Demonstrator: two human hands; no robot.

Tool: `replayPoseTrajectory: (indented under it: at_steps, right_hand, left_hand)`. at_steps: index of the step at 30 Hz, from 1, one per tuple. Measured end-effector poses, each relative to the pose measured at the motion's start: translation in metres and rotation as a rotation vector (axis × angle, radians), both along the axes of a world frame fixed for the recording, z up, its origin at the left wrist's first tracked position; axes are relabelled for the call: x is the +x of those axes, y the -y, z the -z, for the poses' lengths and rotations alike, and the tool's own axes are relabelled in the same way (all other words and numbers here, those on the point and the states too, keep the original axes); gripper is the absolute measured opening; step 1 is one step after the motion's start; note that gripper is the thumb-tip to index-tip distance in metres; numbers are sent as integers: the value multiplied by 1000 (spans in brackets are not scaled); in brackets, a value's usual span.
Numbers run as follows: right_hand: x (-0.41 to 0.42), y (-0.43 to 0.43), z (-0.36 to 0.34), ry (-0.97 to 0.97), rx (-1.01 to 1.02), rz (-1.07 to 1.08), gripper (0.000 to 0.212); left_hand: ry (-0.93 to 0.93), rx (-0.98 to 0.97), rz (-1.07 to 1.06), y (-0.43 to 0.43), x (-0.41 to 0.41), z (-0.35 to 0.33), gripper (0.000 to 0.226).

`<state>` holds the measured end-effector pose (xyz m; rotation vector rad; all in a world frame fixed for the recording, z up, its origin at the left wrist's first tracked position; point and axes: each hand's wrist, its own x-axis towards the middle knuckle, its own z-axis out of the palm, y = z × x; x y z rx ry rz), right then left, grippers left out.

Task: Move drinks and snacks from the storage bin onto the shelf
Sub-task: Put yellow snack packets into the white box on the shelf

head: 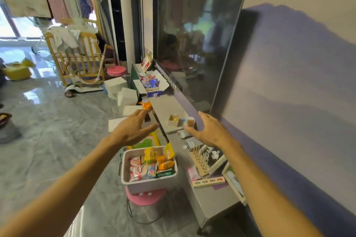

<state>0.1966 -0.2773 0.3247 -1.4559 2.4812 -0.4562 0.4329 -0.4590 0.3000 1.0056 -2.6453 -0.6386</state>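
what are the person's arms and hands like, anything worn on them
Left arm and right arm are bare as far as the view reaches, no sleeves. Left hand and right hand wear no gloves; no watch, ring or band shows.

Snacks crowd a pale grey bin [150,183] on a pink stool [144,199]: a red-and-white packet [135,169], a green packet [165,173], others yellow and blue. An orange packet [146,105] shows at the front edge of the grey shelf [167,107]. The floor [48,131] is veined grey marble; the wall [289,102] carries a cream-and-lilac mountain pattern behind a black television [196,44].
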Motion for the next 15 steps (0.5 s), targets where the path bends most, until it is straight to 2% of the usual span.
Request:
replayPoseTrajectory:
  at_steps: [2, 6, 10, 15]
  right_hand:
    - [-11, 31, 26, 46, 24, -21, 91]
    - [-42, 89, 86, 91, 107, -48, 107]
    - [-79, 139, 155, 168, 210, -61, 118]
    - [-110, 194, 234, 255, 302, -81, 95]
  left_hand:
    - [30, 47, -25, 18, -8, 24, 90]
    - [104, 140, -71, 61, -35, 80, 114]
    - [172, 221, -92, 100, -71, 147, 109]
    - [258, 297, -150, 140, -113, 236, 101]
